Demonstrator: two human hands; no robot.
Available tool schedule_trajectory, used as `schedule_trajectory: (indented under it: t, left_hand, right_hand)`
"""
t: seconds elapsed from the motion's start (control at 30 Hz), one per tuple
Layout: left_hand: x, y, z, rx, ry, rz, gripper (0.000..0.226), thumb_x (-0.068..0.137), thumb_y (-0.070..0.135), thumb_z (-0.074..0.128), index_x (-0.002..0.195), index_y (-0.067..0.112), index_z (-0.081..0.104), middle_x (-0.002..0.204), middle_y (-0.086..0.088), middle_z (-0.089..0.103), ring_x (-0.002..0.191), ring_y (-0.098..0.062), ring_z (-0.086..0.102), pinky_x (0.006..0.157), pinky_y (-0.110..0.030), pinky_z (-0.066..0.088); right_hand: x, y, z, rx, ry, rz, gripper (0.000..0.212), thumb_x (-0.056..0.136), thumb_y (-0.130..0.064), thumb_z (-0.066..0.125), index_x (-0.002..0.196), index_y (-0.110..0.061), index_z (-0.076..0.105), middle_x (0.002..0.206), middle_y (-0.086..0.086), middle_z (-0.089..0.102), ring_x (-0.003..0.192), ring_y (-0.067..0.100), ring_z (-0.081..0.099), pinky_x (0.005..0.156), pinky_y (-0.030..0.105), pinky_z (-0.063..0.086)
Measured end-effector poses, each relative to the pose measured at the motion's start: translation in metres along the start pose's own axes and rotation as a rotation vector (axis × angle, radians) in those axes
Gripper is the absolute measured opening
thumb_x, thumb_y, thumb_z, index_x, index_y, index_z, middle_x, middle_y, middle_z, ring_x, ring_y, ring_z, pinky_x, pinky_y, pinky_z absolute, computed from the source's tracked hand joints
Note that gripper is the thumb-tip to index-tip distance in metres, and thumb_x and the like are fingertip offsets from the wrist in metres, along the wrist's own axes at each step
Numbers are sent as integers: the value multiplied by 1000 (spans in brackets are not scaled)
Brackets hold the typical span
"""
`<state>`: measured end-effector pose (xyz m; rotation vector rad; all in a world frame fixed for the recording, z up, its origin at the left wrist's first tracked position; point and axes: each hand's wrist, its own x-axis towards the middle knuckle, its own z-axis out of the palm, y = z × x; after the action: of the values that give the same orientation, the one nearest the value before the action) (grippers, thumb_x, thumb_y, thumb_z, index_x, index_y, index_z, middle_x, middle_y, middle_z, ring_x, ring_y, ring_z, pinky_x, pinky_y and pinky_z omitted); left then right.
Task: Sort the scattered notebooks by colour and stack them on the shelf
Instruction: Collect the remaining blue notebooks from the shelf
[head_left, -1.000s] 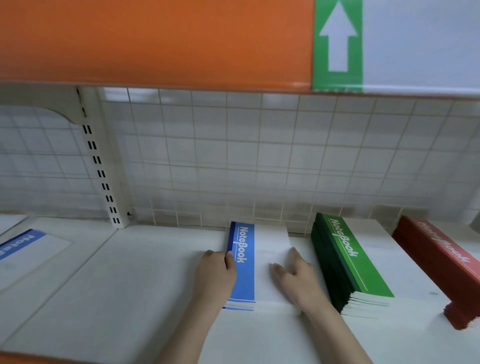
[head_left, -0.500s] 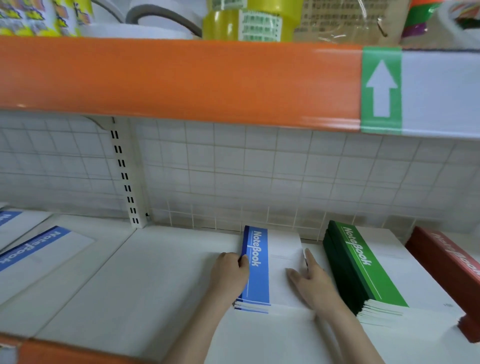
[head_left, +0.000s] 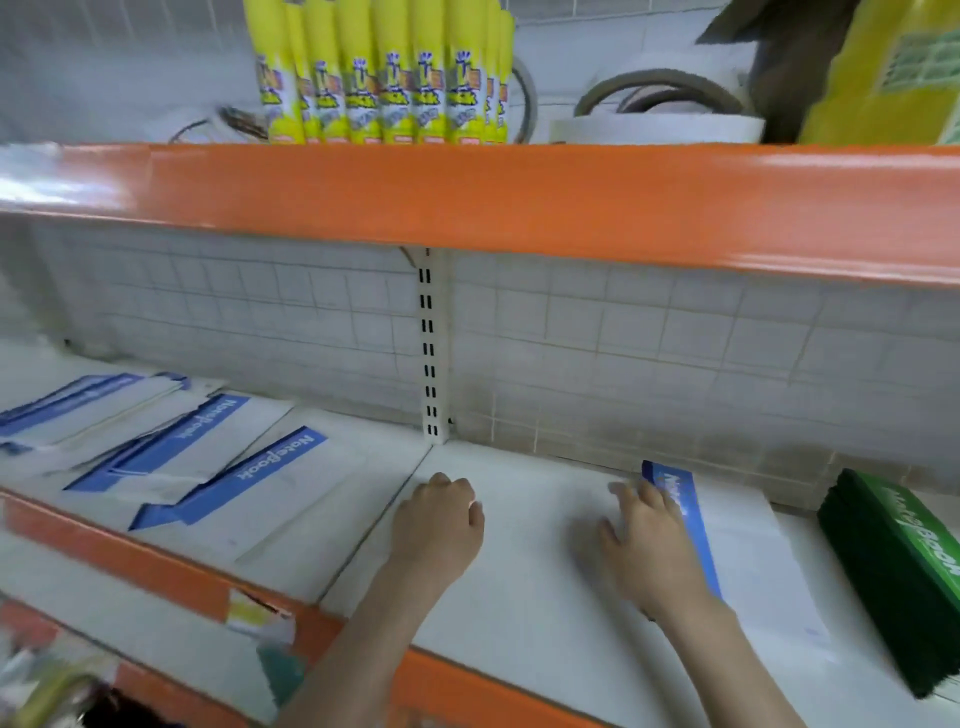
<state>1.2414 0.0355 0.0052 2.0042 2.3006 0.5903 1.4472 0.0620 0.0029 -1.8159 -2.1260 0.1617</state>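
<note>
Resting both hands on the white shelf (head_left: 519, 597) beside a blue-spined notebook stack (head_left: 727, 535).
Right hand (head_left: 649, 545), grip relaxed and wide, touches that stack's spine; left hand (head_left: 436, 525), loosely curled, holds nothing left of it. Scattered blue notebooks (head_left: 208, 467) lie further left; green stack (head_left: 898, 566) sits right.

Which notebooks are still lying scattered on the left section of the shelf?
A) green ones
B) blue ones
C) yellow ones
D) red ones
B: the loose notebooks spread left of the slotted upright all have blue spines, while the green stack sits at the far right and the hands hold none of them.
</note>
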Motion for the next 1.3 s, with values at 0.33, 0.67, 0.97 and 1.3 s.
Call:
schedule_trajectory:
  t: [0.33, 0.67, 0.97, 1.3]
  left_hand:
    - [-21, -161, -68, 34, 9, -100, 32, 98, 31, 39, 120, 15, 57, 118, -4, 54, 109, -21, 53, 91, -37, 47]
    - [-62, -274, -107, -18, 46, -237, 30, 95, 26, 44, 120, 18, 57, 118, -4, 54, 109, -22, 53, 89, -38, 48]
    - [-63, -347, -126, -40, 62, -276, 33, 97, 28, 43, 124, 17, 56, 124, -2, 53, 109, -19, 55, 87, -32, 49]
    - [0, -436, -154, -47, -8, -204, 28, 96, 24, 43, 119, 16, 57, 111, -5, 54, 102, -22, 53, 87, -39, 49]
  right_hand:
    - [-10, -178, 52, 140, -107, -243, 48, 95, -27, 43, 141, -15, 40, 149, 8, 35, 140, 23, 26, 113, 29, 26]
    - [-27, -312, 92, 186, -145, -403, 42, 91, -27, 47, 132, -19, 50, 135, 3, 49, 126, 23, 44, 103, 30, 38]
    - [-13, -391, 116, 214, -192, -431, 37, 93, -27, 47, 128, -19, 53, 133, 4, 51, 122, 24, 48, 97, 35, 44]
    - [47, -480, 150, 174, -181, -423, 40, 96, -29, 42, 134, -18, 47, 136, 5, 47, 121, 23, 48, 93, 35, 45]
